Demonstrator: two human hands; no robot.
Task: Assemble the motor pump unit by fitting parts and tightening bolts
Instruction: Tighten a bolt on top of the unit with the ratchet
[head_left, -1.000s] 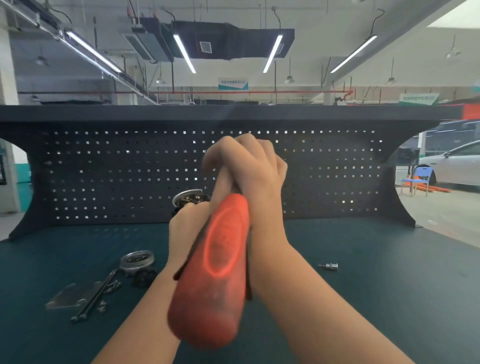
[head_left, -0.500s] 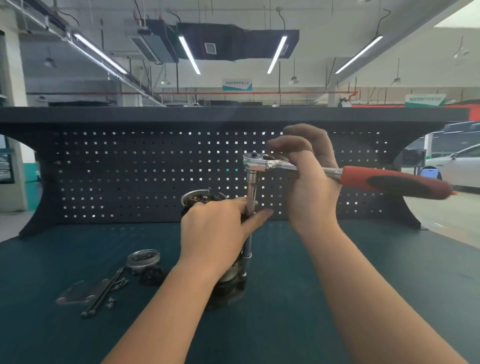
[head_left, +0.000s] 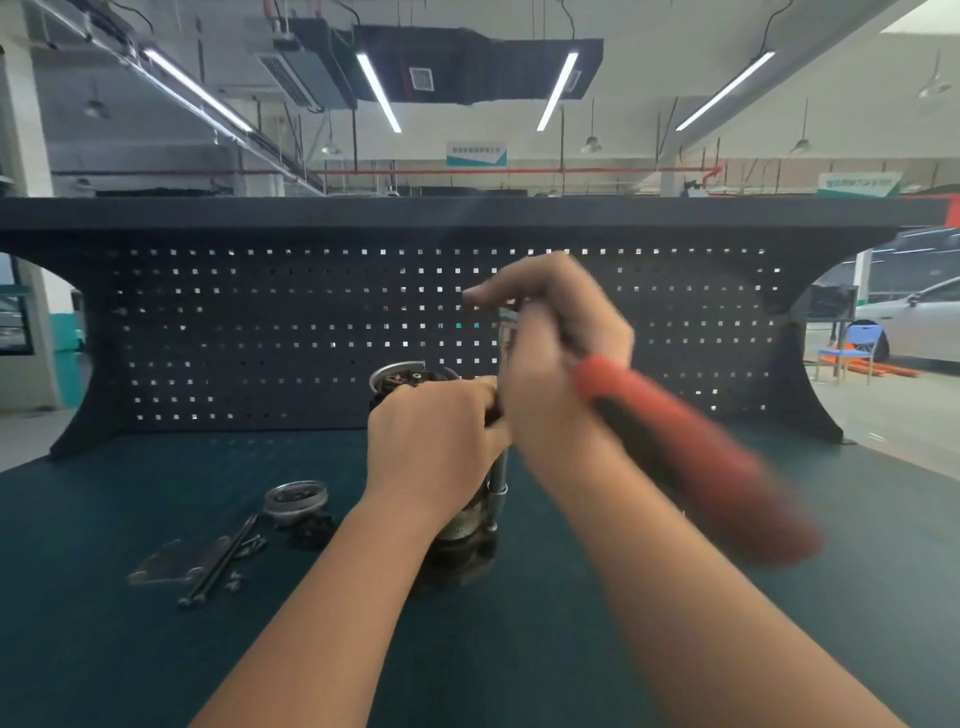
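Currently the motor pump unit stands upright mid-bench on the green mat. Left hand grips its top, close beside the right. Right hand is clamped on the ratchet wrench, red handle blurred, pointing toward 4 o'clock; extension bar runs down the unit's right side. At 9 o'clock: metal cover ring, long bolts, flat plate. No containers visible.
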